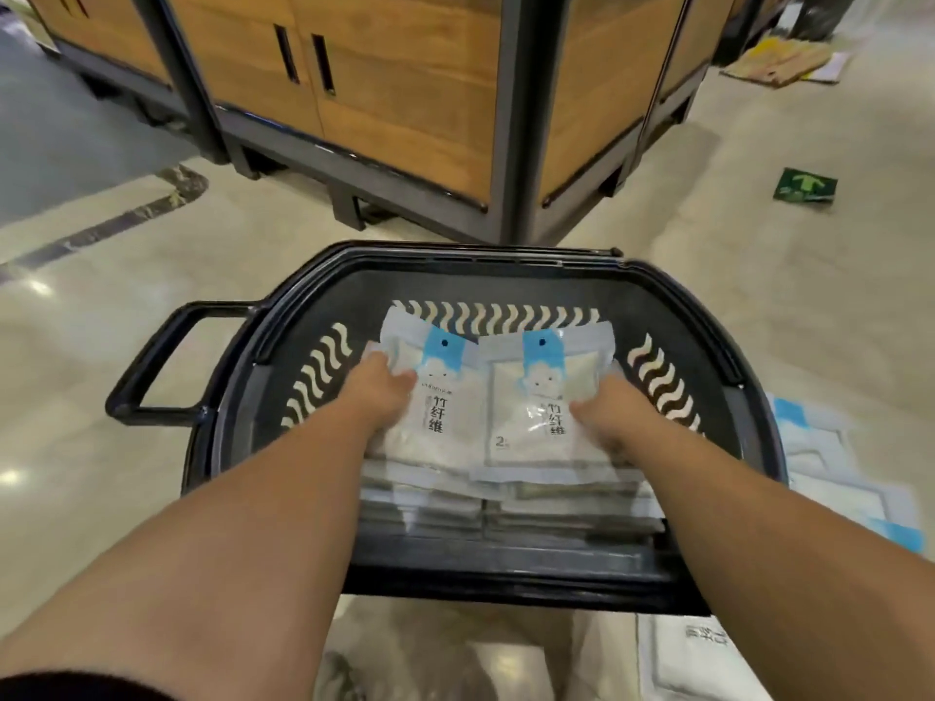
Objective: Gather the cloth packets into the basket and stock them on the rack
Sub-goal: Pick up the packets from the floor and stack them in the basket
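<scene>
Black basket [506, 285] on the floor [101, 473], holding cloth packets [526, 447] in two side-by-side stacks. The left hand [377, 392] lies over the outer edge of the left stack, and whether its fingers curl under cannot be told. The right hand [609, 414] pinches the right stack's outer edge, thumb on top. The packets are judged light, soft and slick in their glossy film, and likely to slide off one another — best taken by the sides, a few at a time. Loose packets [830, 473] lie on the floor just beside the basket — these remain to be gathered.
</scene>
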